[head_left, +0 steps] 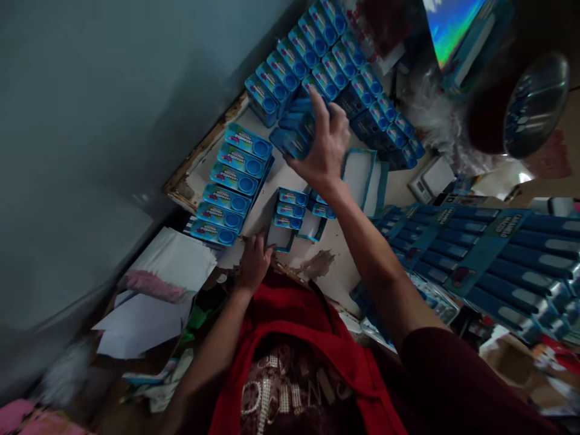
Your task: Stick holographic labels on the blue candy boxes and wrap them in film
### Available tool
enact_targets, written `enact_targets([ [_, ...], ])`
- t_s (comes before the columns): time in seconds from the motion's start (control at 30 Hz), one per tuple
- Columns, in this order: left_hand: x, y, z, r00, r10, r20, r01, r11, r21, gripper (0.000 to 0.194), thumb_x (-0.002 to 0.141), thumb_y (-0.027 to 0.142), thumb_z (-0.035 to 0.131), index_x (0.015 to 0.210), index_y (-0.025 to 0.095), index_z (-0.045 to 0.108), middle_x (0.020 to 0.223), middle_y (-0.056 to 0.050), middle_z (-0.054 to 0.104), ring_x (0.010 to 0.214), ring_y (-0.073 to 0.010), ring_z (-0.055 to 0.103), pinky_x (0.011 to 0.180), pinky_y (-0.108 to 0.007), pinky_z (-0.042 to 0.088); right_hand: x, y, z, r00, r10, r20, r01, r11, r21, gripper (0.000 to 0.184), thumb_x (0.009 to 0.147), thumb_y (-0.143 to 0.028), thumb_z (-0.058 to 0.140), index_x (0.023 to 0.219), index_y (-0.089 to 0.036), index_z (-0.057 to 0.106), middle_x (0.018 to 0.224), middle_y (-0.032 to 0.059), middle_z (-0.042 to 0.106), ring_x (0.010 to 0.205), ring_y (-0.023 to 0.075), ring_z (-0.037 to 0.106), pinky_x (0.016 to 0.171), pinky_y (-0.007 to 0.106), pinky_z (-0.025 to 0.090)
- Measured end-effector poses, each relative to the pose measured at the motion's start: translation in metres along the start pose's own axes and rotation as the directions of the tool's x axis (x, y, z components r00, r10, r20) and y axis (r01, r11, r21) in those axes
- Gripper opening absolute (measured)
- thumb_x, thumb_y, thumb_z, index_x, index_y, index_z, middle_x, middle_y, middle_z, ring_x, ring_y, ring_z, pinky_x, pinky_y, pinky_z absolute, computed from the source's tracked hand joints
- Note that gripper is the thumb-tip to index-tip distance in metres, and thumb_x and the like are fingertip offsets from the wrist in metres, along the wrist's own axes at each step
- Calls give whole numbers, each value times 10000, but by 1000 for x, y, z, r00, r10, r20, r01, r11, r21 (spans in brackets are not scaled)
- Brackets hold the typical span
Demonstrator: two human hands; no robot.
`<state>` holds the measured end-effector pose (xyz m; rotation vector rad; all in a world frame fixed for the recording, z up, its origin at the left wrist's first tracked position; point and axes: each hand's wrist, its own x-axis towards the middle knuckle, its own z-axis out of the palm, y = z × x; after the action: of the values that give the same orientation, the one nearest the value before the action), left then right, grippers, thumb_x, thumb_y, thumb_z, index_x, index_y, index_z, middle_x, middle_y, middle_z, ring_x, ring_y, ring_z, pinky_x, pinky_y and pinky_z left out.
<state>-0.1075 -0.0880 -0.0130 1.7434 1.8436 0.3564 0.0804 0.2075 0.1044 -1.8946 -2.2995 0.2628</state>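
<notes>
My right hand (327, 142) is wrapped around a few small blue candy boxes (293, 130), blurred by motion, above the table's left part. Its thumb is on the near side and its fingers are over the far side. My left hand (255, 263) rests at the table's near edge, fingers slightly apart, thumb by the corner of an open blue-edged tray (280, 238). Three small boxes (290, 210) lie in that tray's far end. Beside it is a second tray (312, 227), partly hidden by my right arm, with small boxes at its far end.
A row of blue boxes (233, 175) lies at the left, and several upright rows (301, 48) stand along the back. Empty trays (359, 175) sit beyond my right forearm. A small scale (431, 179) and stacked blue packs (480, 248) are at right. Papers (145, 323) lie lower left.
</notes>
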Motion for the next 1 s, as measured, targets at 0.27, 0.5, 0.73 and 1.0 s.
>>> enact_targets([
  [0.27, -39, 51, -7, 972, 54, 230, 48, 908, -416, 414, 1115, 440, 484, 1229, 193, 797, 1182, -160, 806, 1132, -288, 764, 1061, -429, 597, -246, 15, -88, 969, -192, -159, 221, 956, 193, 905, 899, -481, 784, 1692, -296, 391, 1526, 184, 478, 1371, 386, 560, 1105, 583, 540],
  [0.5, -27, 118, 1, 816, -288, 501, 570, 263, -778, 723, 977, 729, 643, 1447, 182, 699, 1454, -153, 740, 1320, -310, 723, 1156, -452, 564, -287, 57, 15, 917, -270, -293, 280, 960, -6, 488, 956, -314, 740, 1442, -330, 697, 1509, 173, 543, 1430, 350, 536, 1147, 530, 482],
  [0.73, -17, 146, -6, 857, -169, 487, 511, 156, -845, 904, 852, 540, 876, 1621, 204, 536, 1597, -157, 640, 1499, -352, 592, 1271, -474, 471, -308, 64, 52, 943, -282, -178, 281, 959, -29, 355, 991, -284, 732, 1303, -440, 799, 1433, 101, 656, 1436, 312, 558, 1203, 530, 446],
  [1.0, -13, 131, -6, 844, -130, 520, 535, 142, -833, 900, 782, 340, 868, 1612, 214, 543, 1581, -150, 653, 1514, -357, 576, 1278, -504, 470, -310, 62, 59, 954, -289, -81, 293, 955, 43, 440, 1018, -285, 707, 1394, -509, 746, 1478, 80, 659, 1449, 307, 582, 1235, 530, 435],
])
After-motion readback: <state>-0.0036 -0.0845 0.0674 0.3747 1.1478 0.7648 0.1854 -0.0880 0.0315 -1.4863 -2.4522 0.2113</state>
